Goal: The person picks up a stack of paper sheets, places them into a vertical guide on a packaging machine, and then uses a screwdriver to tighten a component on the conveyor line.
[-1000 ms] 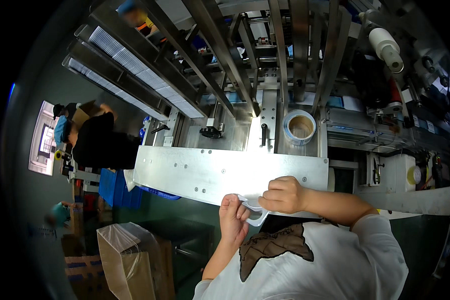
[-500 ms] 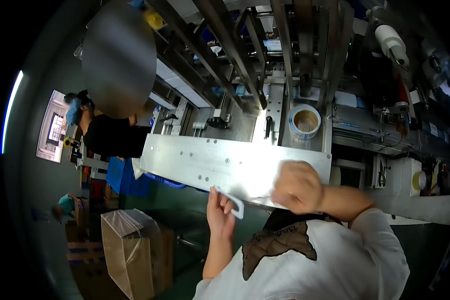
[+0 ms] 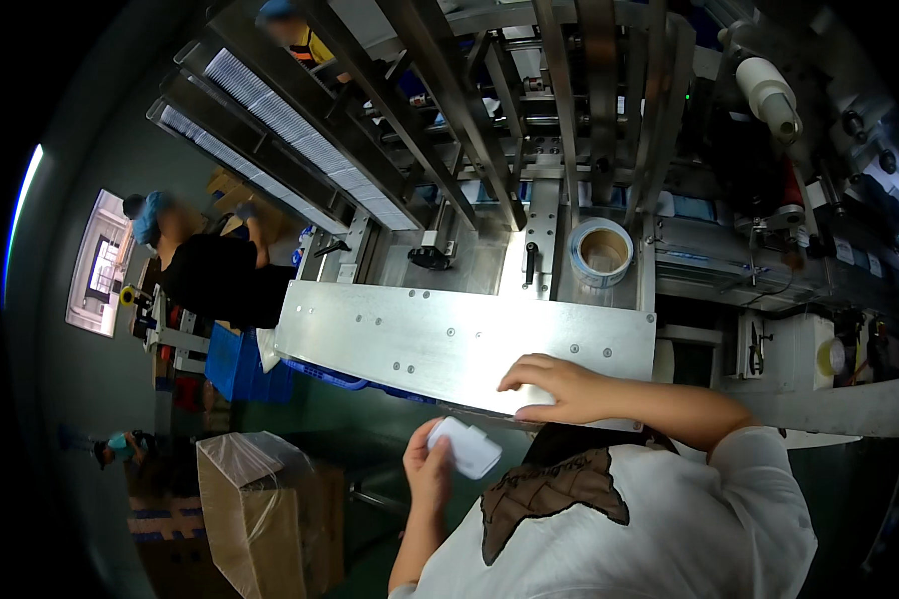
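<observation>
My left hand (image 3: 428, 467) pinches a small white flat piece (image 3: 467, 448) with a notched edge, like a card or thin packet, in front of the machine's near edge. It hangs clear of the metal plate. My right hand (image 3: 561, 389) lies at the near edge of the pale metal plate (image 3: 395, 329), its thumb and fingers apart and nothing seen in them. Beyond the plate, a roll of white-and-blue labels or tape (image 3: 581, 268) sits on the machine bed.
Slanted metal guide rails (image 3: 449, 100) rise over the bed; tall stacks of white cards (image 3: 300, 135) fill the left racks. A co-worker in black (image 3: 215, 270) is at the left, near a blue bin (image 3: 232, 364). A plastic-covered carton (image 3: 260, 509) stands at lower left.
My right hand has slowed, opened and settled at the plate's edge, slightly left. In my left hand the white piece has turned, its flat face now showing. The view has shifted a little.
</observation>
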Action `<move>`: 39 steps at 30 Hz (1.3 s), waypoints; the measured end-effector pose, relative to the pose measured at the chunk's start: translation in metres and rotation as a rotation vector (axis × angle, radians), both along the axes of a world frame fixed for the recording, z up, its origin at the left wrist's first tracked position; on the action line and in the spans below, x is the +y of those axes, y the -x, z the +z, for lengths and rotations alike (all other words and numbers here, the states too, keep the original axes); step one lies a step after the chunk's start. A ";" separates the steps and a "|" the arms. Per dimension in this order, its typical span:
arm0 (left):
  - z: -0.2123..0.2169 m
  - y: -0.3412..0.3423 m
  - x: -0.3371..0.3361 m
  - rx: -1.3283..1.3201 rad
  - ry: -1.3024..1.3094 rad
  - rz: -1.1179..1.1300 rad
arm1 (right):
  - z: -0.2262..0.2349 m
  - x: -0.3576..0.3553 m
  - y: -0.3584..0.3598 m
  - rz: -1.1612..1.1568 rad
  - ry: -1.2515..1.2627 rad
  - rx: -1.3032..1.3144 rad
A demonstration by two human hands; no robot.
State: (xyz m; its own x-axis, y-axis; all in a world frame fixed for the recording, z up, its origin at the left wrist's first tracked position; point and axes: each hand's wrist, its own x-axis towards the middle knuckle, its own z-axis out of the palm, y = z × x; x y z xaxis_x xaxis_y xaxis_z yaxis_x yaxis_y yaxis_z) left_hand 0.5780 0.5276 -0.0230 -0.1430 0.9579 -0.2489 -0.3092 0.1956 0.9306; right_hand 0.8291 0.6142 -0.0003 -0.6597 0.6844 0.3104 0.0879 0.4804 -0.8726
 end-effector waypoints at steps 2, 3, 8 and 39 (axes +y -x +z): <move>-0.023 0.028 -0.006 -0.027 0.239 -0.077 | -0.007 -0.002 -0.025 -0.061 0.185 -0.015; -0.050 0.047 -0.008 0.001 0.356 -0.137 | -0.007 -0.005 -0.038 -0.137 0.204 -0.001; -0.138 0.021 0.033 -0.023 0.671 0.161 | -0.016 0.000 -0.083 -0.542 0.296 0.084; -0.059 0.028 0.192 1.830 0.247 0.281 | -0.120 0.257 -0.297 -1.234 0.039 -0.557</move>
State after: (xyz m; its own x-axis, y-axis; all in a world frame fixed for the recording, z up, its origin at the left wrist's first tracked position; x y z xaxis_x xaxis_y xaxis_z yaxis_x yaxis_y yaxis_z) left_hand 0.5496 0.7197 -0.0821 -0.4861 0.8329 0.2645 0.8707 0.4874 0.0654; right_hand 1.1258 0.8709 -0.1207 0.3553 0.9188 0.1721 0.7835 -0.1922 -0.5910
